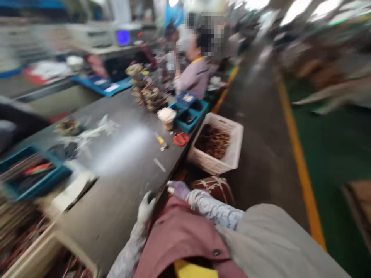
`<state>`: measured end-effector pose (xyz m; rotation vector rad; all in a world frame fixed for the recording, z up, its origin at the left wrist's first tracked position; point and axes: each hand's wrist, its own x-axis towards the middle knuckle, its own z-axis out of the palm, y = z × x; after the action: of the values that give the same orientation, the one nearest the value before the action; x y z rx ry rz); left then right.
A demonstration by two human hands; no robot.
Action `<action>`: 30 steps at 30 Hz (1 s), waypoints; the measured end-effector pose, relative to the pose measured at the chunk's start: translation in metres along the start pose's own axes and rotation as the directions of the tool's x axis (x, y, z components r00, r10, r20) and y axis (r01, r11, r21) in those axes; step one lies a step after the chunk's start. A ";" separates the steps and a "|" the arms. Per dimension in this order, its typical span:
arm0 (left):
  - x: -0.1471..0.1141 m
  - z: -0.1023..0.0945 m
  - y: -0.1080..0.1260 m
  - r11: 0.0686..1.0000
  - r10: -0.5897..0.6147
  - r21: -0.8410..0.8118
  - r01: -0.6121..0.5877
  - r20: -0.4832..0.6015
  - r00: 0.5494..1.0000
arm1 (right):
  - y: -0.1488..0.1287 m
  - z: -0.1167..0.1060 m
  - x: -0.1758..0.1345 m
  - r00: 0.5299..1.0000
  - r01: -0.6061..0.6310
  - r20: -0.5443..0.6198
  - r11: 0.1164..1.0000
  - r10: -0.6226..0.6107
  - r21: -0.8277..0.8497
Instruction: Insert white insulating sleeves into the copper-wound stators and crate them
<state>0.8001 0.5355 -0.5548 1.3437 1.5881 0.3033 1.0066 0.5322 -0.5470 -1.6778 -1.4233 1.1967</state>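
Observation:
My left hand (145,207), in a pale glove, is at the near edge of the dark worktable (116,200). A gap shows between its thumb and fingers, and I see nothing held. Just beyond the same edge is my right hand (179,190), in a purplish glove with whitish fingertips. Its fingers point toward the table and look apart, with no object visible in them. Motion blur hides finer finger detail. Nearest on the tabletop are a clear strip (159,165), a yellow-handled small tool (161,142) and a red-handled item (181,139).
A white crate (237,144) of coppery pieces stands beside the table, above a brown strapped bundle (214,187). Blue bins (185,125) and wound coils (152,94) occupy the far end, near a seated person (194,79). Another blue bin (62,173) is left. An aisle (261,154) runs right.

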 end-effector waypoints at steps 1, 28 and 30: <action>0.007 0.002 0.009 0.999 -0.031 -0.023 0.030 -0.025 0.999 | 0.005 -0.002 0.014 0.999 -0.021 0.044 1.000 0.021 -0.005; 0.394 -0.070 0.431 0.600 0.584 0.724 -0.339 -0.108 0.805 | -0.108 -0.338 0.498 0.996 0.033 0.075 0.543 0.054 -0.839; 0.434 -0.058 0.453 0.560 0.531 0.776 -0.290 -0.068 0.844 | -0.102 -0.333 0.536 0.988 0.068 0.126 0.497 0.084 -0.865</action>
<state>1.0751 1.0877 -0.4257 2.4529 1.6886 0.1288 1.2731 1.1060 -0.4544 -2.2492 -2.3839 0.5681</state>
